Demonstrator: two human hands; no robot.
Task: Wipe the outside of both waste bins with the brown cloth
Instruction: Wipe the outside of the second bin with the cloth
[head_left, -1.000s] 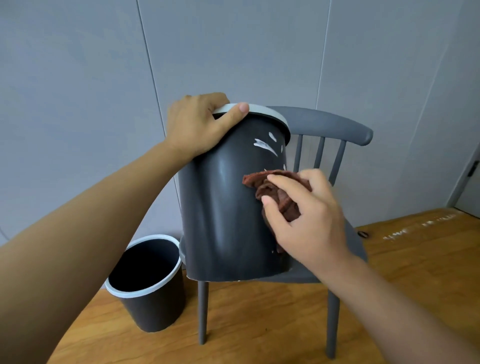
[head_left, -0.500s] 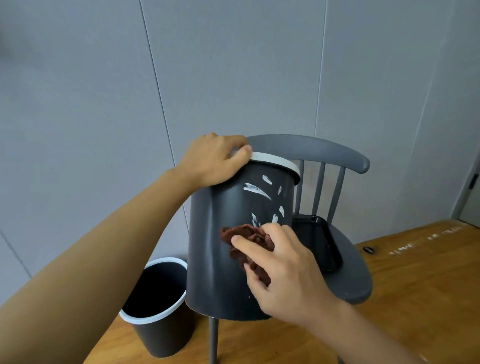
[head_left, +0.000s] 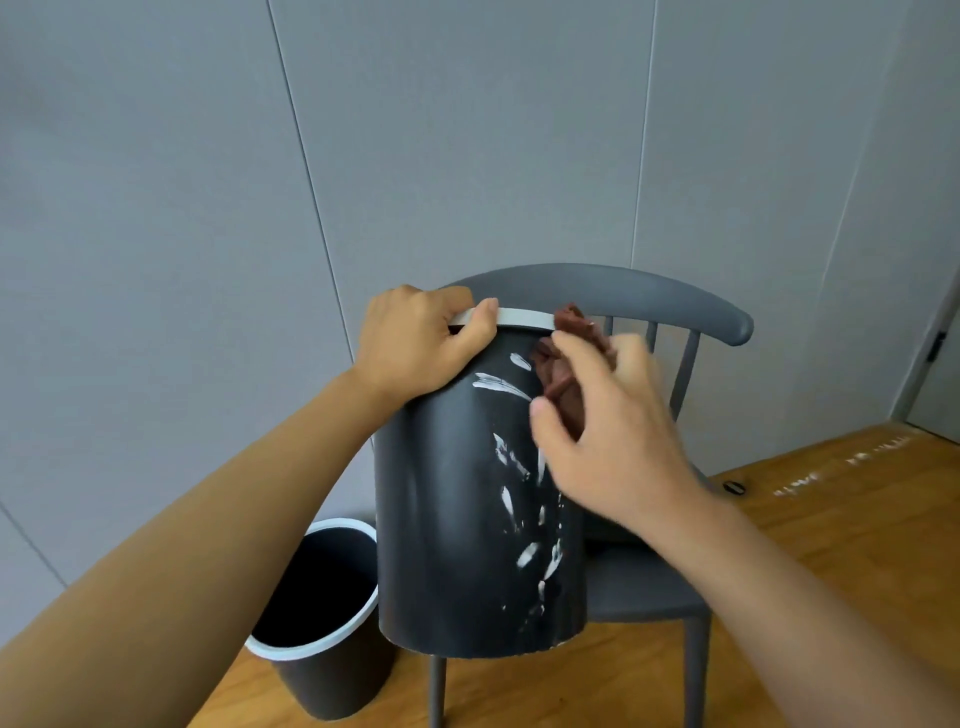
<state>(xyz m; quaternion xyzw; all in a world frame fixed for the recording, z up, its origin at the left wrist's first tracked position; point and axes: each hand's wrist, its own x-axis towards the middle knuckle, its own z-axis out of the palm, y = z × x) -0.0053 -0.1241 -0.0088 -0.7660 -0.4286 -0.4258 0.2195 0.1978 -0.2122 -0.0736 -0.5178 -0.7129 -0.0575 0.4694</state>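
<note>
A dark grey waste bin (head_left: 447, 519) with a white rim and white smears down its side stands on the seat of a grey chair (head_left: 644, 597). My left hand (head_left: 421, 348) grips the bin's rim at the top left. Bunched in my right hand (head_left: 602, 426), the brown cloth (head_left: 563, 364) presses against the bin's upper right side just under the rim. A second dark bin (head_left: 317, 618) with a white rim stands open on the floor to the left of the chair.
A grey panelled wall rises right behind the chair. The wooden floor (head_left: 831, 545) stretches to the right, with a small dark object (head_left: 733, 487) and white marks on it. A door edge shows at the far right.
My right hand has carried the cloth up the bin's side from the lower middle to just under the rim. More white smears now show below it. My left hand keeps its grip.
</note>
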